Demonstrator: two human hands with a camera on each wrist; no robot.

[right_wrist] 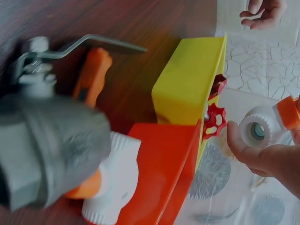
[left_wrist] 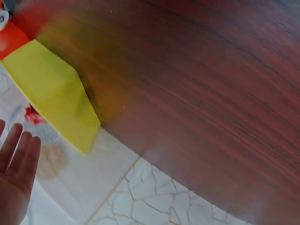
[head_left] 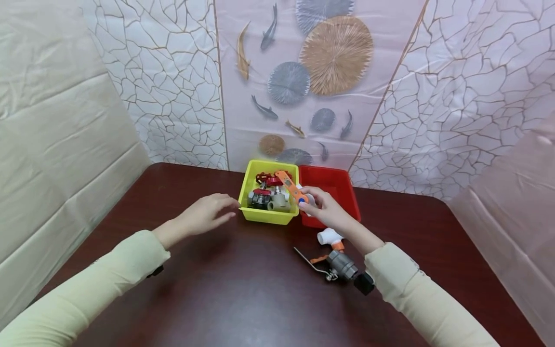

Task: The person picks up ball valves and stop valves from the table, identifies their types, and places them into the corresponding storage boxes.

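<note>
My right hand [head_left: 327, 207] grips a white plastic ball valve [right_wrist: 260, 123] by its body, and its orange lever [head_left: 288, 184] points up and left over the yellow bin [head_left: 266, 217]. In the right wrist view, the valve's round threaded opening faces the camera. Beside the yellow bin's left edge is my left hand [head_left: 205, 214], fingers loosely extended and holding nothing. Inside that bin lie several valves and fittings, among them red handwheels [head_left: 269, 179], a valve with a red-and-black body [head_left: 261, 197] and a grey-beige pipe fitting [head_left: 279, 205].
A red bin [head_left: 336, 178] adjoins the yellow one on the right. On the dark wooden table in front of it lie a white valve [head_left: 328, 236] with an orange handle and a grey metal ball valve [head_left: 341, 265] with a long lever. Patterned cloth walls stand behind.
</note>
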